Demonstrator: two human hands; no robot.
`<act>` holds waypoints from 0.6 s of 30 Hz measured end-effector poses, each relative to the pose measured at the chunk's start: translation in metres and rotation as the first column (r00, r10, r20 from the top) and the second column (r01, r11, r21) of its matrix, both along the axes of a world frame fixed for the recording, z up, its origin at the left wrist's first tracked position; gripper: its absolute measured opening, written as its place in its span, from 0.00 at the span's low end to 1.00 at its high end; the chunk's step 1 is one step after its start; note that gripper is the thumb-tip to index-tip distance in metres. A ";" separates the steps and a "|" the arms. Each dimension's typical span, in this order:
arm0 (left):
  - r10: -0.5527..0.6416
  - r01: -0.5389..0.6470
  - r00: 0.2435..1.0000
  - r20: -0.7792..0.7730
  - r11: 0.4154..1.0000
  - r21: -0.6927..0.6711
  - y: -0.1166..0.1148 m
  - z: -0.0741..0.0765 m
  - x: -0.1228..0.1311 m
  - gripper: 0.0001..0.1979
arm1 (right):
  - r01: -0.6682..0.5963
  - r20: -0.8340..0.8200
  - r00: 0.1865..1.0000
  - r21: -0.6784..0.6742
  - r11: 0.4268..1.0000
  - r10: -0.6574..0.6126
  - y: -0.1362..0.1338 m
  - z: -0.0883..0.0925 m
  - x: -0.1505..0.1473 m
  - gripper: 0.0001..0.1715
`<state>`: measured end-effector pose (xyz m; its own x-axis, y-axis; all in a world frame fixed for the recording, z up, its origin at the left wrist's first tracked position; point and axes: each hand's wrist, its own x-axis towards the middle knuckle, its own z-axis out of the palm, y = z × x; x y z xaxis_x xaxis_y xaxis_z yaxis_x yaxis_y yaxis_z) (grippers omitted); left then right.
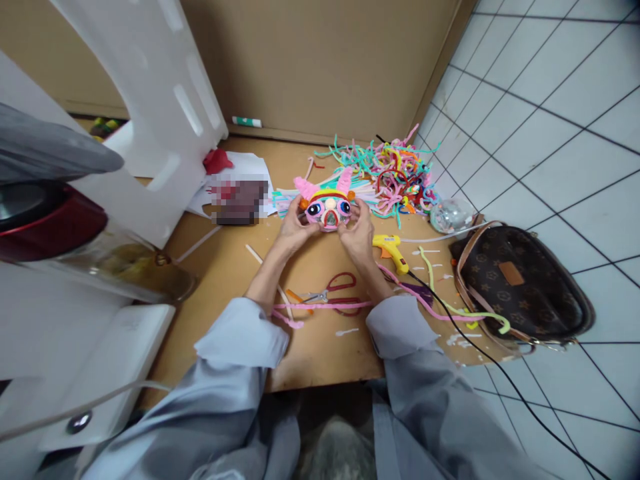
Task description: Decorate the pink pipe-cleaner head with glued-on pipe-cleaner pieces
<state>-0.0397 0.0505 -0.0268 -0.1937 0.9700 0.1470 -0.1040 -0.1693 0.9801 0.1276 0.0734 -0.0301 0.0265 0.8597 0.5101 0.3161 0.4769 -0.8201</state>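
Between my two hands is a pink pipe-cleaner animal head (329, 212) with large blue eyes, tall pink ears, a yellow and red band and orange balls at its sides. My left hand (296, 225) grips its left edge, fingers curled behind it. On the other edge, my right hand (359, 225) holds it the same way, thumb near the mouth. Below my hands lie red-handled scissors (340, 293) and pink pipe cleaners (325, 306). A yellow hot glue gun (392, 251) rests just right of my right hand.
A tangled heap of coloured pipe cleaners (395, 170) lies at the back right. A brown patterned bag (525, 280) sits at the right edge, near a clear plastic bag (451, 217). The glue gun's black cord (465, 340) runs off front right. A glass jar (135, 267) stands left.
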 end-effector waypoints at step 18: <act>-0.030 0.030 0.999 0.016 1.000 -0.001 -0.003 0.004 -0.001 0.56 | -0.039 -0.010 0.999 -0.041 0.998 0.039 -0.003 0.005 0.002 0.43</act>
